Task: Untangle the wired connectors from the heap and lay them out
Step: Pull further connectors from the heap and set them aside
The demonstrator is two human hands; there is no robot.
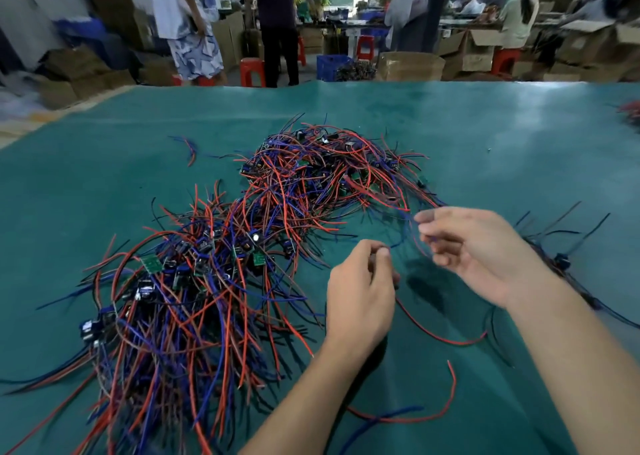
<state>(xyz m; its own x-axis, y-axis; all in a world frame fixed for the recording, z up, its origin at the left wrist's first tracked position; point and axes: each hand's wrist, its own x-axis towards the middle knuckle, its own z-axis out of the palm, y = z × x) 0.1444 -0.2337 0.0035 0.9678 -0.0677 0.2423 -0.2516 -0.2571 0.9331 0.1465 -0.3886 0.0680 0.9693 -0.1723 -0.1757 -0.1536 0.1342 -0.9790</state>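
A big heap of tangled wired connectors [214, 264], red, blue and black wires with small green boards, sprawls over the green table [467, 132] from lower left to centre. My left hand [360, 298] is held above the table just right of the heap, its fingers curled and pinching a small dark connector with a red wire [436, 333] trailing below. My right hand [474, 250] hovers right of it, thumb and fingers pinching thin blue wires [412, 226] that are blurred. A red and a blue wire [408, 416] lie on the table near my forearms.
Laid-out wires with a dark connector [561, 260] lie right of my right hand. A stray wire pair [188, 148] lies far left. Beyond the far table edge stand people, red stools [252, 71], a blue crate [332, 66] and cardboard boxes [408, 66].
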